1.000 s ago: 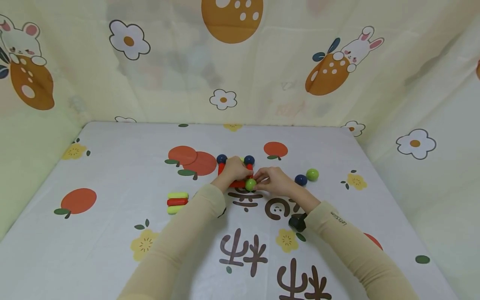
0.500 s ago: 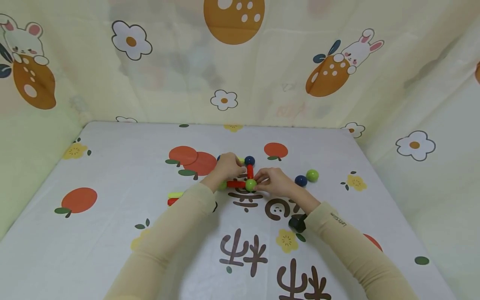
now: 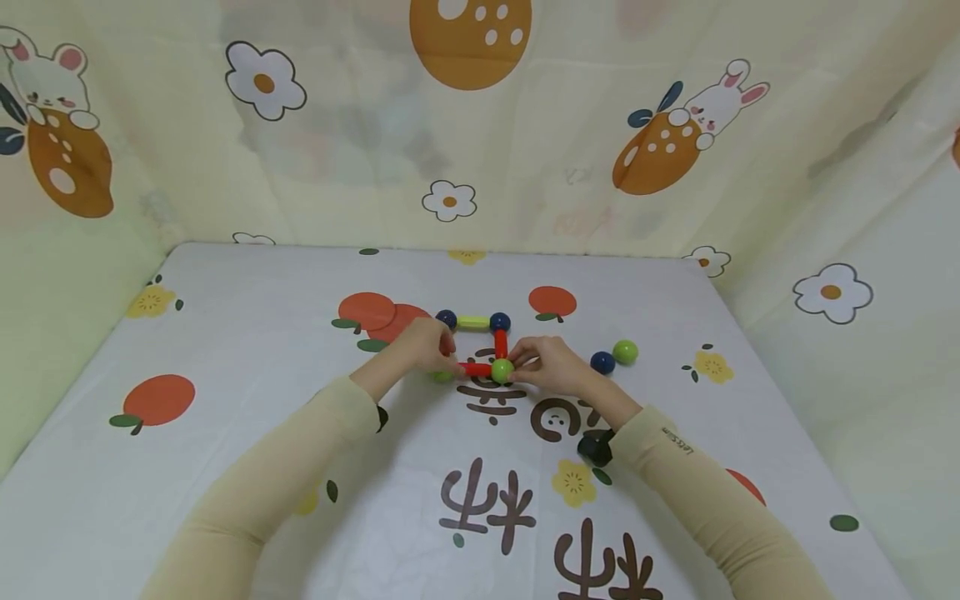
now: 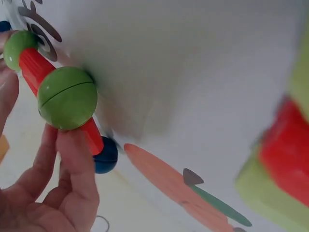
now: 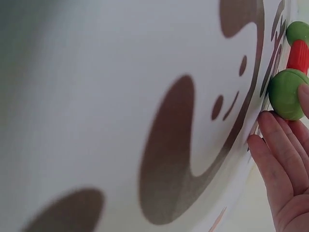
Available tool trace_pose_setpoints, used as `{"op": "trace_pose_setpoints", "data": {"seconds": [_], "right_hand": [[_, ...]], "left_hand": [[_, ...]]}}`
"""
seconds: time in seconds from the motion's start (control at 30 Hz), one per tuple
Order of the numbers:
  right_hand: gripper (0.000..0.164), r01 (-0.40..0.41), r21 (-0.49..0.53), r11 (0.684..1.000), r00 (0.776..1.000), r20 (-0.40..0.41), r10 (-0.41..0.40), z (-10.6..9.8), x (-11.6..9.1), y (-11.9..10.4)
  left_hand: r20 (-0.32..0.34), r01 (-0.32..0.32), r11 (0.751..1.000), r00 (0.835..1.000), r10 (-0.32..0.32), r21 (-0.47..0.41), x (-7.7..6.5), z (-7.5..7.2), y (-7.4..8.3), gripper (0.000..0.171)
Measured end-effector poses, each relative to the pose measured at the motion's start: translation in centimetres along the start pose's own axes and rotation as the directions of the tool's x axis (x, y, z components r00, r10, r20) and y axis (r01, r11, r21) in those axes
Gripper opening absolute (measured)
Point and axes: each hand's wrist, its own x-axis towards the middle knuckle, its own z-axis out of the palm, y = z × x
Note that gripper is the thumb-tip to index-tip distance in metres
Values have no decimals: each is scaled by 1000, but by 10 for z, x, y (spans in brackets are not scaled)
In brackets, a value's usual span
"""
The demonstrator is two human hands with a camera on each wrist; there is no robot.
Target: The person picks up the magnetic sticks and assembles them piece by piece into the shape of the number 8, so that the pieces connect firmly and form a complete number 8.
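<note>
A square of short rods and balls lies on the table, with a yellow-green rod between two blue balls on its far side. A red rod joins two green balls on the near side. My left hand covers the left side, its thumb and fingers pinching the near left green ball beside another red rod. My right hand holds the near right green ball between thumb and fingers; in the right wrist view the thumb lies on the ball.
A loose blue ball and green ball lie to the right of the right hand. Red and yellow-green rods lie side by side to the left, hidden by the left arm in the head view. A patterned curtain rises behind the table.
My left hand has moved left and nearer, from over the square to its near left corner, uncovering the far rod. The left arm now hides the side-by-side rods. My right hand stays put.
</note>
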Motion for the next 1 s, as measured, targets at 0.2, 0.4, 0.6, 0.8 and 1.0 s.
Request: {"op": "trace_pose_setpoints", "data": {"seconds": [0.2, 0.4, 0.6, 0.8, 1.0], "right_hand": [[24, 11, -5, 1000, 1000, 14, -11, -2, 2, -1], [23, 32, -7, 999, 999, 19, -32, -4, 5, -2], [23, 30, -17, 999, 1000, 8, -30, -6, 9, -2], [24, 14, -29, 999, 1000, -14, -14, -7, 16, -1], [28, 3, -22, 1000, 1000, -18, -4, -7, 21, -1]], "left_hand": [[-26, -63, 996, 998, 64, 56, -11, 3, -6, 33], [-68, -43, 998, 997, 45, 36, -12, 5, -8, 31], [-74, -20, 1000, 997, 21, 15, -7, 5, -8, 28], [-78, 0, 1000, 997, 0, 2, -1, 2, -9, 25], [-93, 6, 1000, 996, -6, 1, 2, 0, -11, 25]]}}
